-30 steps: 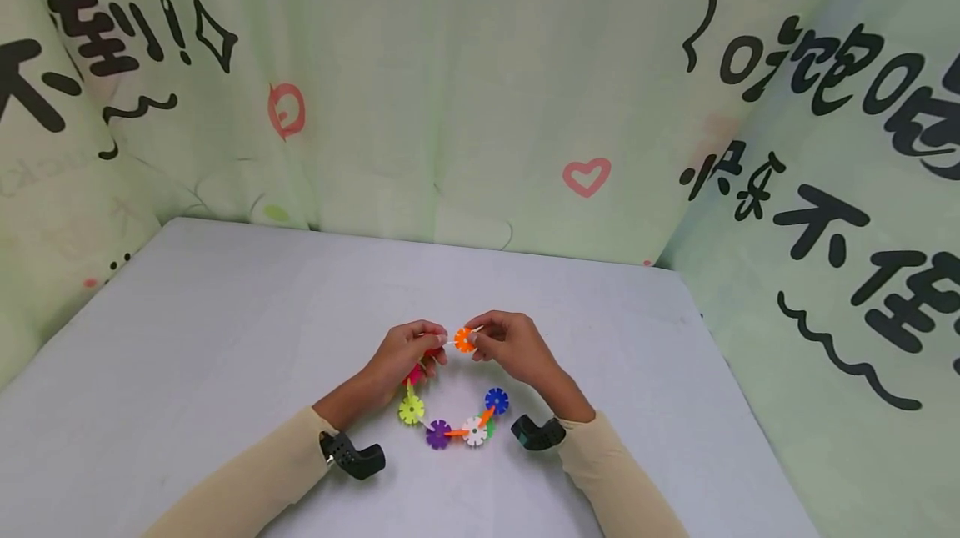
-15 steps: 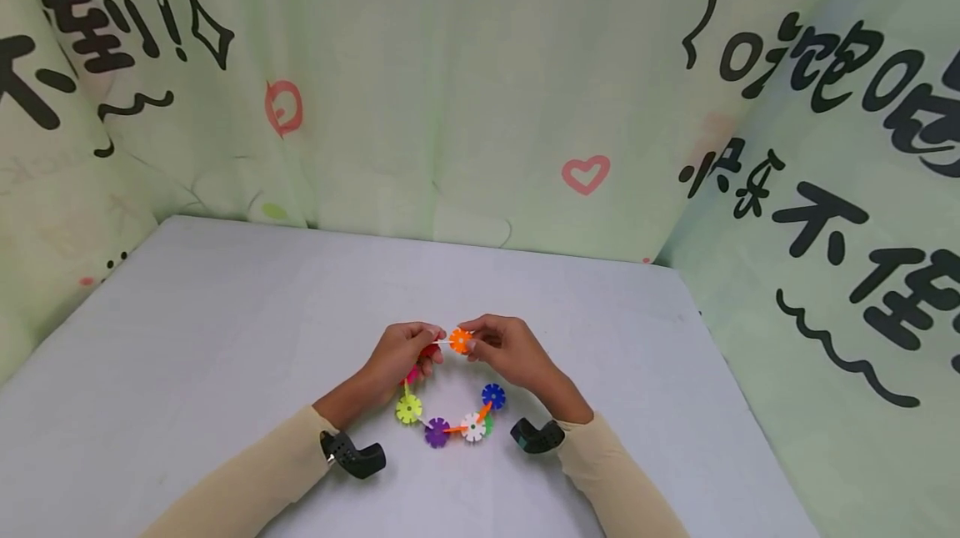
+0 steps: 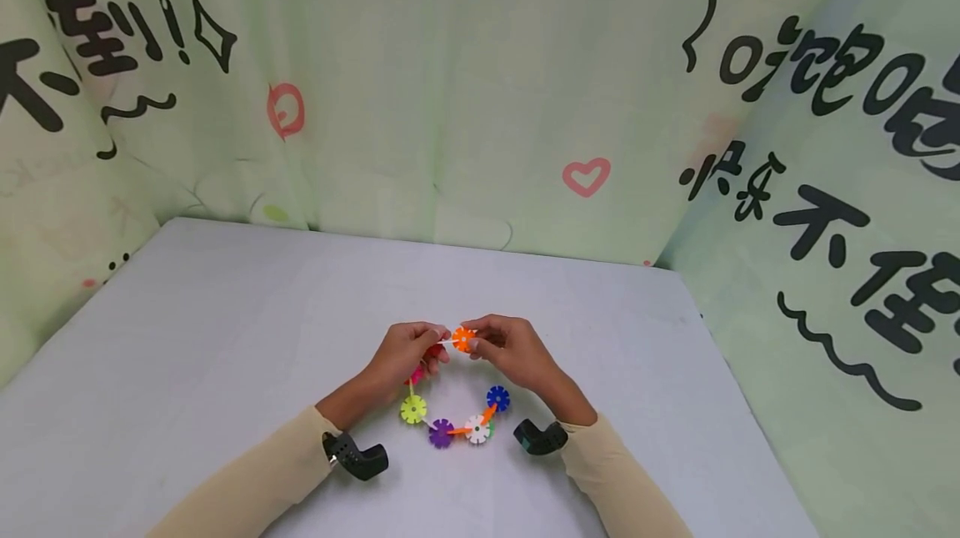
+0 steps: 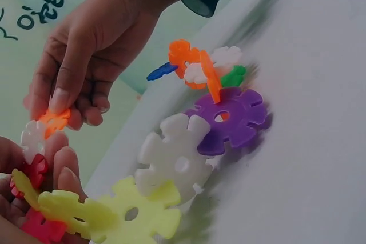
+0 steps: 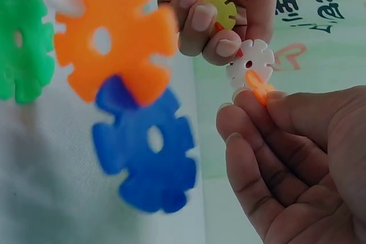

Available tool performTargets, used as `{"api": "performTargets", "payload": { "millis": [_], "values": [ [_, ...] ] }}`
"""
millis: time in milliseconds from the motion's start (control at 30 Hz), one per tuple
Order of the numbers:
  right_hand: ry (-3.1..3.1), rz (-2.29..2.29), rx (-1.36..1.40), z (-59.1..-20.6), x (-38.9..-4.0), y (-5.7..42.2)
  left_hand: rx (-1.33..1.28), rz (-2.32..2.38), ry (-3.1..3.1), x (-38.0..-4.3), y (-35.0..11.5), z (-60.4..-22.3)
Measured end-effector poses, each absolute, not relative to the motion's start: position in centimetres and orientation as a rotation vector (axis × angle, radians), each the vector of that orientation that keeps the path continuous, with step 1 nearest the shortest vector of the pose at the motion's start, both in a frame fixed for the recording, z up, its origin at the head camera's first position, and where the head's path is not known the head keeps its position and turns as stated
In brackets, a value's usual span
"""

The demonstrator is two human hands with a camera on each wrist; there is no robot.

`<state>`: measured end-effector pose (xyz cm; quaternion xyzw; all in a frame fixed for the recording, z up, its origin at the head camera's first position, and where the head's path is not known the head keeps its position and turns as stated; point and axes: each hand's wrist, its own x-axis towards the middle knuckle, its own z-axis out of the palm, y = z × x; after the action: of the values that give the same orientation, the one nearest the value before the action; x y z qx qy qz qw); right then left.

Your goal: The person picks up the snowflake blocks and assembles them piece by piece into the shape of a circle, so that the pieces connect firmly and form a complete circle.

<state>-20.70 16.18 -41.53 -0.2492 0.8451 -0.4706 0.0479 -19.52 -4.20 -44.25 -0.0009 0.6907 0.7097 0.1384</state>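
A chain of notched plastic snowflake discs curves in a ring between the hands. My left hand grips its upper left end, with a red disc and a yellow disc among its fingers. Between thumb and fingers, my right hand pinches an orange disc. That disc meets a white disc, seen edge-on from the head, at the left fingertips. Lower in the chain are a purple disc, a white disc and a green disc. A blue disc ends it on the right.
The chain hangs over or lies on a white-covered table. Black wrist-worn devices, one on the left wrist and one on the right, flank the ring. A printed curtain stands behind the table and along its sides.
Both hands keep their hold and stay nearly in place. The orange disc and the ring shift only slightly, mostly along with the head view.
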Motion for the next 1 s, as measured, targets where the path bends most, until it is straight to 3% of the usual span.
{"api": "performTargets", "payload": {
  "millis": [1000],
  "values": [
    [2.731, -1.211, -0.516, -42.5, -19.6, 19.2, -0.131, 2.057, 2.025, -20.2, -6.2, -44.5]
  ]
}}
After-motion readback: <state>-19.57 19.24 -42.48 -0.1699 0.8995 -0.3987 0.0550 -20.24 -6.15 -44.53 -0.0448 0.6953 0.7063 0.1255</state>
